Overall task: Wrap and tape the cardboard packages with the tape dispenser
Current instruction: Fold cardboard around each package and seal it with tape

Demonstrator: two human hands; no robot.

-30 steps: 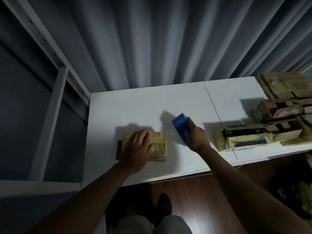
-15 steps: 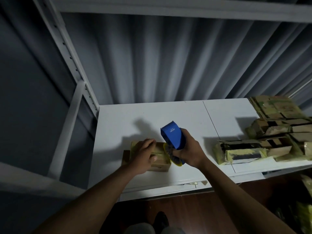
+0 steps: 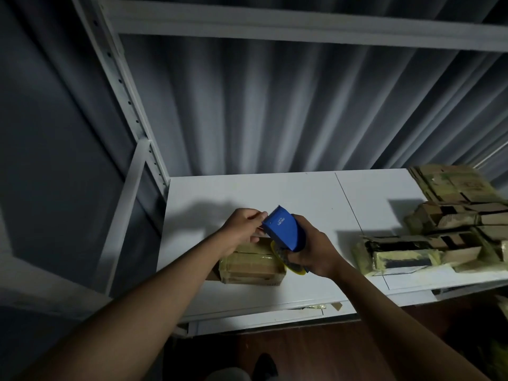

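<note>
We hold the dispenser [image 3: 284, 233] in our right hand [image 3: 316, 254], fingers wrapped round its lower body where the yellow tape roll [image 3: 286, 261] shows. Our left hand [image 3: 243, 229] is raised beside its toothed end, fingertips pinched together there, apparently on the free tape end, though the tape itself is too faint to make out. We judge the step to be freeing the tape end before another strip goes on.

The package [image 3: 251, 266] lies untouched on the shelf [image 3: 302, 193], near the front edge and left of the middle seam, just under and behind our hands. Its top already carries yellowish tape. Its long axis runs left to right, roughly along the front edge.

The dispenser is tilted, long axis running from the roll near our right palm up and left to the cutter, which points toward the shelf's back-left corner.

Next we would need to draw the tape out, stick it to one side of the package and pull across. More packages [image 3: 428, 248] are piled at the shelf's right edge.
</note>
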